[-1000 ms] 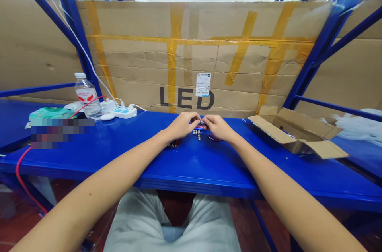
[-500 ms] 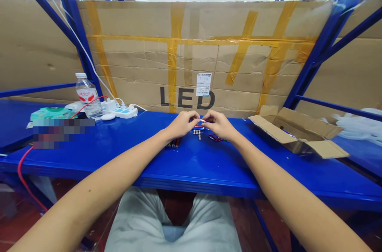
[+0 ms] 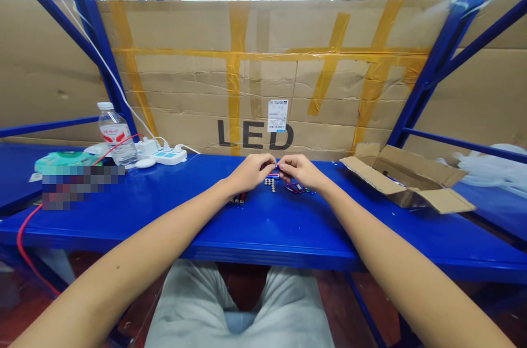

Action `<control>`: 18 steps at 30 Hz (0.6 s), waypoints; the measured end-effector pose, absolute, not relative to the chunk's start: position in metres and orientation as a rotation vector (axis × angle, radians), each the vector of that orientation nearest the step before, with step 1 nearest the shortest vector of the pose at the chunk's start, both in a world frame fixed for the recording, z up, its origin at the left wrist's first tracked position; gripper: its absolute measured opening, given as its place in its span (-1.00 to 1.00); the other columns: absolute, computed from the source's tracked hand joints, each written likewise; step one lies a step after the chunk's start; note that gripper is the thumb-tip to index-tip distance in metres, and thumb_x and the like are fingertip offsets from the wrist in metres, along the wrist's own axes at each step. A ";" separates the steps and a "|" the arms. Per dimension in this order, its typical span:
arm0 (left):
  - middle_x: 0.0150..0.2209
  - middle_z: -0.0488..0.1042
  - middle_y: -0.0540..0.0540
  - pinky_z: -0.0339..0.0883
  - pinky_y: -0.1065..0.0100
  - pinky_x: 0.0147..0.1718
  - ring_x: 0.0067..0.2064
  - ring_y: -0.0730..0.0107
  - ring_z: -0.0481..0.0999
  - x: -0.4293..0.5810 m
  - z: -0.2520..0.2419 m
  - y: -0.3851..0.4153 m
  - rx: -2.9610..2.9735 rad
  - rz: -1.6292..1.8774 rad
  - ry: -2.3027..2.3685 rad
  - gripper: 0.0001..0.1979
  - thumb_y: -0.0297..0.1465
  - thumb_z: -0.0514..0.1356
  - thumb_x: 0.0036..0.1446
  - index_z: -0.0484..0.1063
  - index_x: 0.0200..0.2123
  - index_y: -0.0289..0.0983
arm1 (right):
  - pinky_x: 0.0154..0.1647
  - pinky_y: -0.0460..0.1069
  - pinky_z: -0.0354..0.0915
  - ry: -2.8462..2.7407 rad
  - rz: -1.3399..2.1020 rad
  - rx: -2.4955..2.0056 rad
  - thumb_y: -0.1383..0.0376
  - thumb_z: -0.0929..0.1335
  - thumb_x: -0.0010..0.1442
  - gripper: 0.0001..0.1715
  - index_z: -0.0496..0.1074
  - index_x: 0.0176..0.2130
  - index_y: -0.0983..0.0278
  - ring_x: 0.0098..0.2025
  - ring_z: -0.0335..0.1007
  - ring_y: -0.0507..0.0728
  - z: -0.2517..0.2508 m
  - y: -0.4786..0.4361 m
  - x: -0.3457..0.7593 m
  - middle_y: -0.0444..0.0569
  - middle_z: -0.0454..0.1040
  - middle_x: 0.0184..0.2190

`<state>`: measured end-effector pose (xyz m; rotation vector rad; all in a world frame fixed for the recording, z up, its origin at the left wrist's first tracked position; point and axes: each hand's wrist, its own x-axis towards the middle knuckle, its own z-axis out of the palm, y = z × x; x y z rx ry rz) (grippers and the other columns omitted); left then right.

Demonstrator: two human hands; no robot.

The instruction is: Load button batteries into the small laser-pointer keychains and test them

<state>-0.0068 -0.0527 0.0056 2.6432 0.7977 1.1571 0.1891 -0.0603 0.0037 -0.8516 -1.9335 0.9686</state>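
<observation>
At the centre of the frame, above the middle of the blue table [image 3: 272,235], the left hand [image 3: 253,172] and right hand [image 3: 303,171] meet fingertip to fingertip at a small piece [image 3: 277,167], too tiny to identify. The right thumb and forefinger pinch it; the left fingers curl against its other side, though whether they grip or merely steady it I cannot tell. Bringing both hands together probably gives finer control over something so slight. Just below, a blue tube [image 3: 273,175] and silver studs [image 3: 269,182] in neat rows seem set out for easy reach and counting. Dark sticks [image 3: 237,201] lie partly hidden beside the left wrist, and a red-and-blue tangle [image 3: 297,189] rests just below the right hand. Toward the bottom of the frame, a broad blue stretch separates the hands from the near edge, so small parts should have room to roll. Upward, the cardboard [image 3: 185,87] limits reach; at right, the box [image 3: 370,177] spreads its flaps, well apart from the hands.
</observation>
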 end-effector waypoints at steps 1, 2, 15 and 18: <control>-0.31 0.56 -0.06 0.28 0.35 -0.27 -0.30 0.39 0.48 -0.007 0.005 -0.053 2.664 1.153 0.793 -0.85 -0.44 0.09 0.21 0.46 -0.26 -0.28 | -0.53 -0.06 0.19 -1.924 1.007 -0.849 0.02 0.39 0.06 -0.61 0.34 -0.46 0.30 -0.62 0.20 -0.02 0.004 -0.060 0.190 -0.16 0.36 -0.61; -0.30 0.56 -0.07 0.29 0.35 -0.27 -0.30 0.38 0.48 -0.006 0.005 -0.053 2.684 1.149 0.789 -0.85 -0.44 0.09 0.21 0.46 -0.25 -0.28 | -0.55 -0.06 0.18 -1.913 1.049 -0.842 0.00 0.40 0.05 -0.58 0.33 -0.47 0.29 -0.63 0.18 -0.02 0.004 -0.061 0.190 -0.17 0.34 -0.63; -0.25 0.56 -0.10 0.32 0.32 -0.21 -0.24 0.36 0.50 -0.005 0.004 -0.053 2.784 1.120 0.756 -0.86 -0.44 0.08 0.24 0.45 -0.21 -0.27 | -0.62 -0.08 0.08 -1.817 1.375 -0.766 0.00 0.44 0.00 -0.56 0.29 -0.52 0.27 -0.68 0.04 -0.05 0.005 -0.065 0.193 -0.24 0.19 -0.73; -0.26 0.55 -0.10 0.32 0.31 -0.21 -0.25 0.35 0.50 -0.003 0.003 -0.053 2.768 1.159 0.788 -0.85 -0.43 0.08 0.25 0.45 -0.22 -0.28 | -0.60 -0.07 0.13 -1.797 1.318 -0.777 0.02 0.45 -0.01 -0.58 0.32 -0.51 0.29 -0.66 0.13 -0.04 0.005 -0.062 0.192 -0.19 0.29 -0.67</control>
